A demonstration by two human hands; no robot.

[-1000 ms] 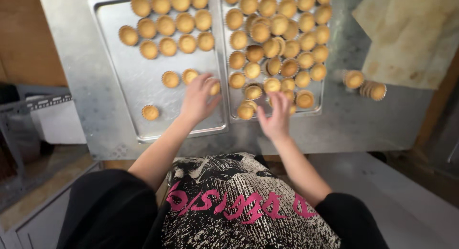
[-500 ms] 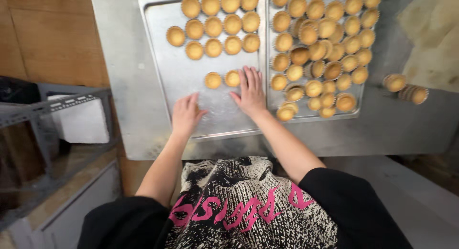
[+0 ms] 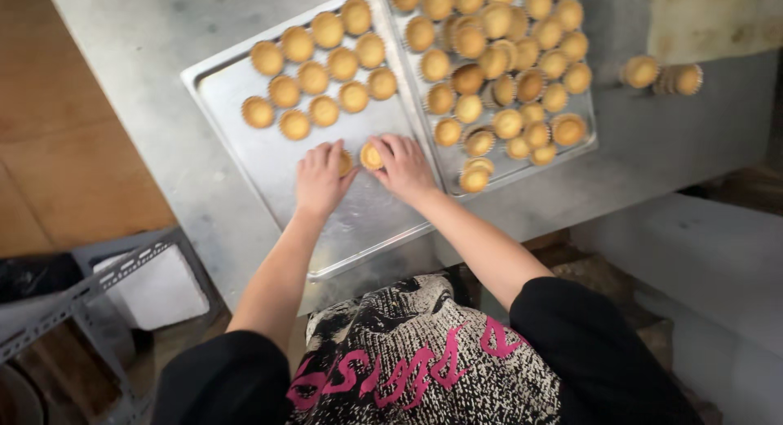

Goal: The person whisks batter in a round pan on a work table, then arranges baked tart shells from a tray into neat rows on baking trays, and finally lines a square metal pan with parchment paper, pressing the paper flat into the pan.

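Two metal baking trays lie side by side on a steel table. The left tray (image 3: 269,160) carries three short rows of small golden tart shells (image 3: 326,62) at its far end. My left hand (image 3: 320,179) rests on this tray, fingers over one shell (image 3: 346,162). My right hand (image 3: 404,166) lies beside it, fingertips touching another shell (image 3: 372,156). The right tray (image 3: 583,139) is crowded with several tart shells (image 3: 489,62), some overlapping.
Two loose tart shells (image 3: 662,74) sit on the steel table (image 3: 139,50) right of the trays. A beige cloth (image 3: 710,17) lies at the far right. A grey metal rack with a white box (image 3: 155,290) stands at the lower left, over a brown floor.
My left hand has moved up from the tray's near edge onto a shell. My right hand has stayed by the two shells in the tray's middle. The view has shifted right.
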